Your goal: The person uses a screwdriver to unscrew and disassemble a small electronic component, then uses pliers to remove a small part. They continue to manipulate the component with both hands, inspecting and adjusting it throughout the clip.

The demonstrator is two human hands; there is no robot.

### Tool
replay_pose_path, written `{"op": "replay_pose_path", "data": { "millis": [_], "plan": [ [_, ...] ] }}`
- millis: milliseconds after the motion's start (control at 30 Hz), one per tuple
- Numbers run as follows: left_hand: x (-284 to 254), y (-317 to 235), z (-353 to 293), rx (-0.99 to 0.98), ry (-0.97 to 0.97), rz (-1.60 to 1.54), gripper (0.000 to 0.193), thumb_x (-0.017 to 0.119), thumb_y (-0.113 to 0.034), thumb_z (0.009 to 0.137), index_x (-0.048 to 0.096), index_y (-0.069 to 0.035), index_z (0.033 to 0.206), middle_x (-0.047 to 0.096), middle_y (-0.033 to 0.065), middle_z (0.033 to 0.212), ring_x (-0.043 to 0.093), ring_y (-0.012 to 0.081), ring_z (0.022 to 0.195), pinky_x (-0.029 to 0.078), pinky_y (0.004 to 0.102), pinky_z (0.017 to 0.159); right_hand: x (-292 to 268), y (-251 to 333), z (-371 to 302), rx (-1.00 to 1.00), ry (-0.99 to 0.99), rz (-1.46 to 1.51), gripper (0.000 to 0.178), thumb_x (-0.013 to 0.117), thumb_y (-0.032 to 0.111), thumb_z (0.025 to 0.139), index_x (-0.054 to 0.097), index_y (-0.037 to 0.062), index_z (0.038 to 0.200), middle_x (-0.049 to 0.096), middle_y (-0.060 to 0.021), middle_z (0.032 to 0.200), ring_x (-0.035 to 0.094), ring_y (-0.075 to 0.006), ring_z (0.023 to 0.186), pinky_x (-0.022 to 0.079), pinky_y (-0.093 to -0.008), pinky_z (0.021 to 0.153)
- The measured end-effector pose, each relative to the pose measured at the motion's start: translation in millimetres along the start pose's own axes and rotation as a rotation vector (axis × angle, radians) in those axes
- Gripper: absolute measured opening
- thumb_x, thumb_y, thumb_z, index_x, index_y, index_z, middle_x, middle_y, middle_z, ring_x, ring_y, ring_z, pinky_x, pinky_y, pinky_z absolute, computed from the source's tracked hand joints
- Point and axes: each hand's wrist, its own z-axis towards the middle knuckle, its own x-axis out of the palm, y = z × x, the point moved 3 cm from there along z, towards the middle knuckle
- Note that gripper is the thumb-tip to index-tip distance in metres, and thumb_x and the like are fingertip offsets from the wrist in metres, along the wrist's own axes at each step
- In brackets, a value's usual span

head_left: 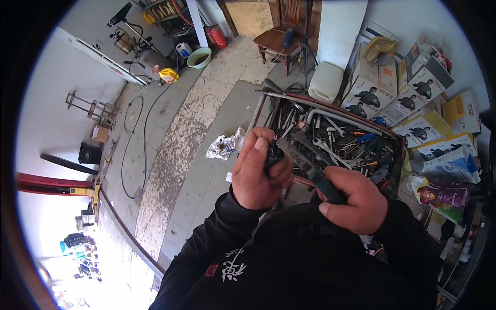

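My right hand (356,199) is wrapped round the dark green handle of a hand tool (306,164) with a long, worn grey metal head. Its kind is hard to make out; the head points up and left toward my other hand. My left hand (256,164) is closed on a small black part (275,153), mostly covered by the fingers. The tool's tip is close beside this part; whether they touch I cannot tell. Both hands are in front of an open tool tray (400,160) full of wrenches (329,150), screwdrivers and sockets.
Crumpled silver foil (227,144) lies on the tiled floor left of the tray. Beyond the tray stand a white plastic canister (326,81) and a wooden chair (279,44). Cardboard boxes (369,82) are stacked at right. A hose (124,155) curls across the floor at left.
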Motion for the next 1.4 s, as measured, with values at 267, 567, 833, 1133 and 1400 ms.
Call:
{"op": "replay_pose_path", "data": {
  "millis": [267, 567, 833, 1133, 1400],
  "plan": [
    [6.9, 5.1, -8.6, -0.081, -0.112, -0.105, 0.029, 0.045, -0.048, 0.118, 0.058, -0.024, 0.128, 0.038, -0.0028, 0.068, 0.035, 0.0102, 0.055, 0.041, 0.0327, 0.059, 18.0, -1.6, -0.4, -0.094, -0.114, -0.018, 0.018, 0.072, 0.011, 0.087, 0.060, -0.0003, 0.094, 0.053, -0.0119, 0.088, 0.055, -0.0289, 0.076, 0.044, -0.0414, 0.070],
    [0.0, 6.1, -3.6, -0.031, -0.121, -0.130, 0.021, 0.045, -0.037, 0.117, 0.051, -0.017, 0.116, 0.036, -0.0016, 0.068, 0.033, 0.0121, 0.055, 0.036, 0.0329, 0.056, 21.0, -5.8, -3.9, -0.029, -0.120, 0.089, 0.018, 0.072, 0.012, 0.087, 0.060, 0.0003, 0.093, 0.053, -0.0099, 0.088, 0.053, -0.0261, 0.077, 0.044, -0.0397, 0.071],
    [8.7, -1.6, -5.4, 0.192, -0.324, 0.393, 0.020, 0.044, -0.028, 0.115, 0.053, -0.011, 0.113, 0.038, -0.0022, 0.069, 0.034, 0.0097, 0.056, 0.030, 0.0299, 0.053, 15.6, -16.1, -10.0, 0.247, 0.021, 0.368, 0.016, 0.070, 0.014, 0.088, 0.062, 0.0041, 0.098, 0.063, -0.0063, 0.104, 0.061, -0.0149, 0.090, 0.049, -0.0329, 0.080],
    [-0.3, 3.8, 6.5, 0.354, -0.278, 0.732, 0.020, 0.044, -0.022, 0.117, 0.054, -0.006, 0.110, 0.045, -0.0027, 0.074, 0.039, 0.0061, 0.059, 0.033, 0.0264, 0.054, 33.0, -30.7, -0.8, 0.110, -0.064, 0.593, 0.016, 0.067, 0.013, 0.093, 0.060, 0.0027, 0.103, 0.063, -0.0160, 0.135, 0.061, -0.0252, 0.127, 0.047, -0.0443, 0.109],
    [5.9, 6.4, 13.0, 0.549, -0.257, 1.001, 0.014, 0.047, -0.015, 0.116, 0.055, -0.005, 0.110, 0.050, -0.0030, 0.085, 0.043, 0.0042, 0.072, 0.037, 0.0239, 0.061, 53.1, -26.5, 6.5, 0.129, -0.142, 0.573, 0.045, 0.065, 0.009, 0.102, 0.057, 0.0005, 0.145, 0.060, -0.0039, 0.112, 0.057, -0.0127, 0.102, 0.048, -0.0319, 0.094]
  ]
}}
